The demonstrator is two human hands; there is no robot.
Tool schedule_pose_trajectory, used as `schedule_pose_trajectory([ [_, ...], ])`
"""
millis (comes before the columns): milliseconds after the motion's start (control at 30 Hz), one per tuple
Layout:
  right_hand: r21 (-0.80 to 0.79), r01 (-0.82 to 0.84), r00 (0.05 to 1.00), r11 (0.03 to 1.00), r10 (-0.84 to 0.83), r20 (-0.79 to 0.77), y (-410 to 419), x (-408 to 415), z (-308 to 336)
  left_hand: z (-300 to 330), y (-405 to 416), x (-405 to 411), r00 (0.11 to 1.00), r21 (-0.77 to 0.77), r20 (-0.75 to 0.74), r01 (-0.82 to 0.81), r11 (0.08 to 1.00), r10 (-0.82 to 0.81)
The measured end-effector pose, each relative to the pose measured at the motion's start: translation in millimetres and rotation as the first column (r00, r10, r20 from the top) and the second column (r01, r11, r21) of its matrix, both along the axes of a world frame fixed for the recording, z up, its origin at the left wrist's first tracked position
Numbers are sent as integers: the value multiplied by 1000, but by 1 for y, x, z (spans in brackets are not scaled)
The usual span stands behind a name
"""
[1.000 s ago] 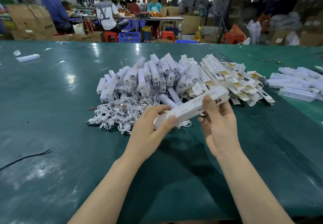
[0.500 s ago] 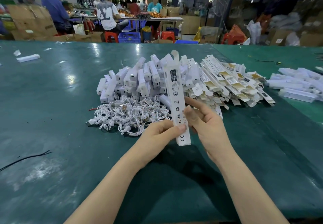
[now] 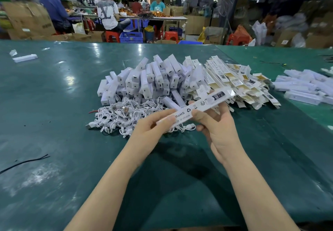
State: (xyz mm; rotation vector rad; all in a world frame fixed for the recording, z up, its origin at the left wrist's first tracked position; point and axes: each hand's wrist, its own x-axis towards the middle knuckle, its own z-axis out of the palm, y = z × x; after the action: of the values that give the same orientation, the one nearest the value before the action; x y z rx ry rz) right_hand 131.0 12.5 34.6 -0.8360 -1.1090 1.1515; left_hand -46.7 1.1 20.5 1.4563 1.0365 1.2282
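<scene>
Green table [image 3: 54,122]; box [image 3: 207,103] slanting upper-right

left hand [image 3: 151,131]: bare | right hand [image 3: 219,131]: bare | forearms: bare, unsleeved

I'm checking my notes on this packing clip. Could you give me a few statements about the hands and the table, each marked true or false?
1. The left hand and right hand both hold one long white box. True.
2. That box lies flat on the green table. False: the hands hold it up, slanting.
3. A heap of white cables lies nearer the person than the white adapters. True.
4. The flat cartons lie left of the adapters. False: they lie to the right.
</scene>
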Motion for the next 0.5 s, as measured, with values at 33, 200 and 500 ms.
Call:
schedule_pose_trajectory([
  [33, 1, 4, 1000, 1000, -4, 8, 1, 1, -1, -1, 1, -2, 997, 37, -32, -69, 997, 70],
  [200, 6, -191, 969, 982, 187, 163, -6, -10, -6, -9, 2, 0, 848, 367, -482, -35, 930, 221],
  [500, -54, 322, 899, 945, -287, 332, 17, 6, -15, -3, 6, -13, 878, 114, 59, -479, 870, 476],
])
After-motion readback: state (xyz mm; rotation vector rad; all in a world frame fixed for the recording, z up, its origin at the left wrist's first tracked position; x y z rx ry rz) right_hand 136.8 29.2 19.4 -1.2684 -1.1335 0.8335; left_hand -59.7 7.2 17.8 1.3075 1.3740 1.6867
